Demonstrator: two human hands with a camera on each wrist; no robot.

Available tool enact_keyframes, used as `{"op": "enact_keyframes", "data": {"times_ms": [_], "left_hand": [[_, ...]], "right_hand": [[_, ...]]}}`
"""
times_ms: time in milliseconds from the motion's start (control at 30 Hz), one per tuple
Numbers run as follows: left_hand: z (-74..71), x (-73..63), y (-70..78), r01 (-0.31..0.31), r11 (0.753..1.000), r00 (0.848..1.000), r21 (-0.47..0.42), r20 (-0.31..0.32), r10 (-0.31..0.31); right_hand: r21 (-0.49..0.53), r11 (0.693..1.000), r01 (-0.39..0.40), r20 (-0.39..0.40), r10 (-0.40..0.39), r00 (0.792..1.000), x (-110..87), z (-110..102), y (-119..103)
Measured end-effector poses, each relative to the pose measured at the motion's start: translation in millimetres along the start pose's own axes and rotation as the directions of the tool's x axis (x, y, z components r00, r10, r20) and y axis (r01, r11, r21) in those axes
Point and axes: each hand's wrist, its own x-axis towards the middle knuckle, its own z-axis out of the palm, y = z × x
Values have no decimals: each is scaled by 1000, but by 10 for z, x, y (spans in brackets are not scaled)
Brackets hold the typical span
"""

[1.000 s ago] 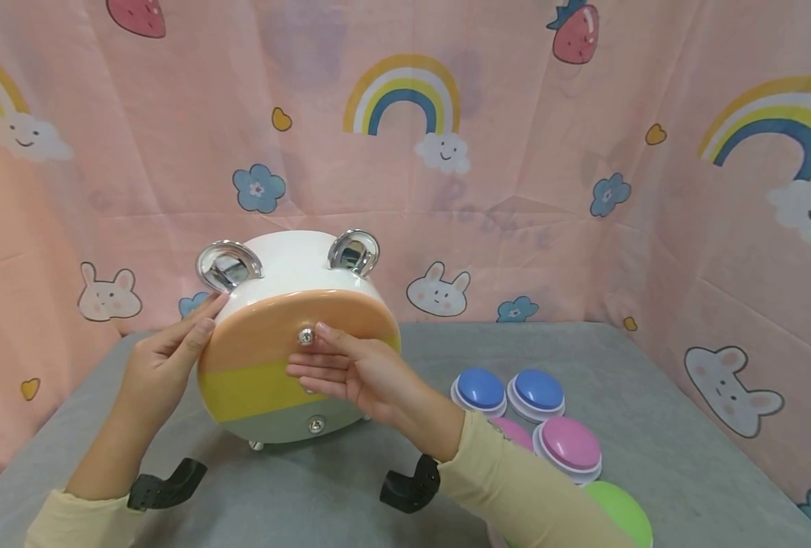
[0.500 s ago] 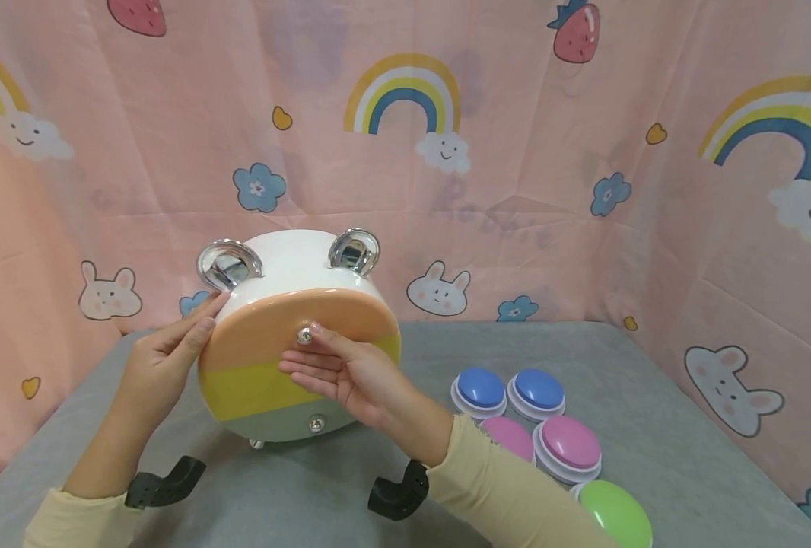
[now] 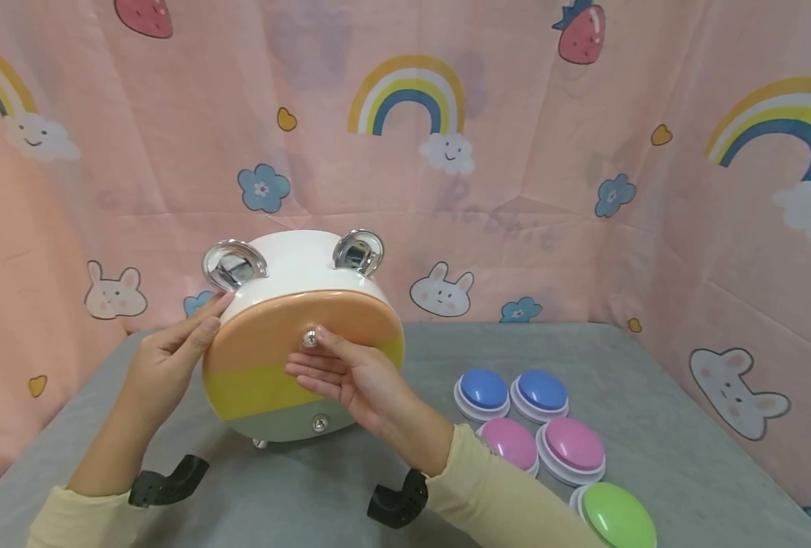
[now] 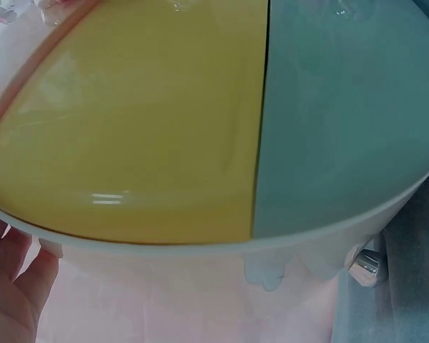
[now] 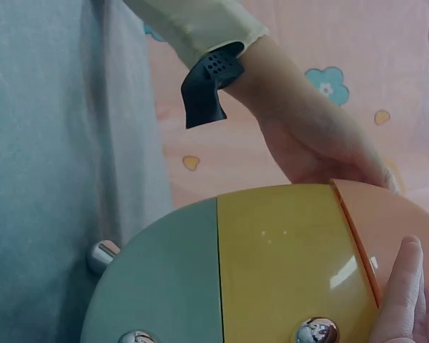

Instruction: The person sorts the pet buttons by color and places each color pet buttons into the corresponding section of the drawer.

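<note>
A small rounded white cabinet (image 3: 296,262) with two silver ears stands on the grey table, its front split into orange, yellow and green drawers. My left hand (image 3: 166,365) rests against its left side, fingers fairly straight; its fingertips (image 4: 36,279) lie just below the rim in the left wrist view. The orange drawer (image 5: 382,214) sits slightly out of line with the yellow one (image 5: 279,250). At the orange drawer's silver knob (image 3: 310,339), my right hand (image 3: 357,380) pinches with the thumb, its other fingers extended below. The hand hides the yellow drawer's knob in the head view.
Right of the cabinet sit two blue push buttons (image 3: 484,389), two pink ones (image 3: 574,444) and a green one (image 3: 618,515). A patterned pink cloth (image 3: 515,190) hangs behind and beside the table (image 3: 262,502). Black wrist mounts (image 3: 399,498) hang below both wrists.
My right hand shifts very slightly left and then stays at the orange drawer's knob; its forearm uncovers more of the pink and green buttons. My left hand keeps its place.
</note>
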Motion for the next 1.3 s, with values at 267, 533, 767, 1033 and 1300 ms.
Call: {"op": "enact_keyframes", "data": {"times_ms": [267,533,767,1033,1300], "left_hand": [[-8,0,-7,-7,1000,1000,-6,-1,7],[-20,13,-22,50,997,998,54,33,-52],[-21,21,-36,62,995,997,79,51,-66],[-19,22,-29,57,995,997,86,51,-61],[-16,15,-26,45,996,998,75,41,-48]], "right_hand": [[-34,999,23,8,-22,1000,-65,-13,36],[-40,999,31,-6,-32,999,-177,-17,92],[-27,999,25,-41,-26,999,-261,-4,139],[-34,999,21,-57,-23,998,-373,17,183],[-22,999,23,-38,-24,999,-485,14,208]]}}
